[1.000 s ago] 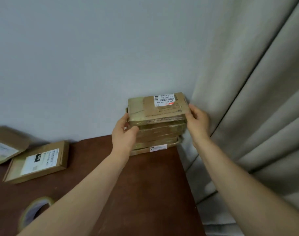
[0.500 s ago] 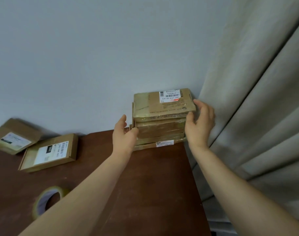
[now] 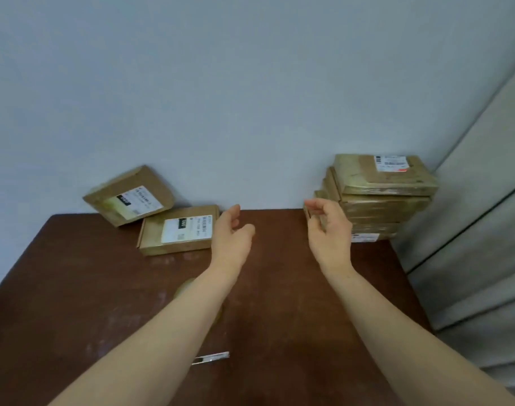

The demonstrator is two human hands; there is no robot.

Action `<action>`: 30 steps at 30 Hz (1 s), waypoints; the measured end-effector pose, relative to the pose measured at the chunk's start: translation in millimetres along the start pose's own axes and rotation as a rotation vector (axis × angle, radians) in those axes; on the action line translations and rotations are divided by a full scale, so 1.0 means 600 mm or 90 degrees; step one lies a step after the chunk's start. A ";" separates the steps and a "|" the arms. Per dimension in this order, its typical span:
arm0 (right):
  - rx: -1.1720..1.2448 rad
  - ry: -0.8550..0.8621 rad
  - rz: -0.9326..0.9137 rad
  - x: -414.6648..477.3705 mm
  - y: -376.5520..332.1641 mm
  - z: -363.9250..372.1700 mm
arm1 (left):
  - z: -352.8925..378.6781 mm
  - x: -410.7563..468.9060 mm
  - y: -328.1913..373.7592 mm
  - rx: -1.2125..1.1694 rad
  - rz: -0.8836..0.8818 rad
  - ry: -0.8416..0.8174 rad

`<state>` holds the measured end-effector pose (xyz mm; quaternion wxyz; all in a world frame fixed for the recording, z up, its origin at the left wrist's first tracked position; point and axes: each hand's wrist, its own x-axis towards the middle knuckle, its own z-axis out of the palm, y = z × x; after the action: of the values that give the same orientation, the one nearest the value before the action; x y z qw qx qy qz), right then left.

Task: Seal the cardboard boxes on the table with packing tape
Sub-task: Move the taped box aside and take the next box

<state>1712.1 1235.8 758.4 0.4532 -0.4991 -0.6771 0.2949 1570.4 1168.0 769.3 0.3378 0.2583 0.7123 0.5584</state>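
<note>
Nearest on the brown desk point(image 3: 74, 303) lay a small metal tool point(image 3: 210, 357), too blurred to name. Beyond it the tape roll point(image 3: 182, 290) was mostly hidden under the left forearm, with only a pale rim showing.

Both hands hovered above mid-desk. The left hand point(image 3: 232, 238) held nothing, its fingers point(image 3: 234, 210) relaxed and slightly bent, just right of the flat box point(image 3: 177, 230). The right hand point(image 3: 328, 232) was also empty. Its fingers point(image 3: 314, 205) were loosely curled, with the forefinger reaching toward the thumb. It overlapped the low left corner of the stack of boxes point(image 3: 382, 194), but I could not tell whether it touched.

The flat box lay label-up toward the far left of the desk. Behind it a second box point(image 3: 128, 196) leaned tilted against the wall point(image 3: 250, 98). The stack stood in the far right corner beside the curtain point(image 3: 470, 244), its faces shiny, probably from tape.

These boxes looked thin and probably light, with stiff faces and edges that would crush under a hard squeeze. Any taped surface would likely be slick. The flat box seemed best taken by its two opposite long edges, thumb on top and fingers beneath, and slid to mid-desk before taping.
</note>
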 end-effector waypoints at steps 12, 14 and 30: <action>0.026 -0.257 0.092 -0.170 -0.162 0.325 | -0.423 0.025 -0.095 -0.065 -0.068 0.119; 0.018 -0.275 0.092 -0.161 -0.171 0.353 | -0.448 0.031 -0.098 -0.073 -0.081 0.128; -0.058 -0.291 0.186 0.009 -0.183 0.559 | -0.578 0.132 -0.131 -0.010 -0.132 0.152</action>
<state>1362.1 1222.6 714.0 0.2185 -0.5319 -0.6952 0.4313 1253.6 992.8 729.2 0.3083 0.1124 0.7661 0.5526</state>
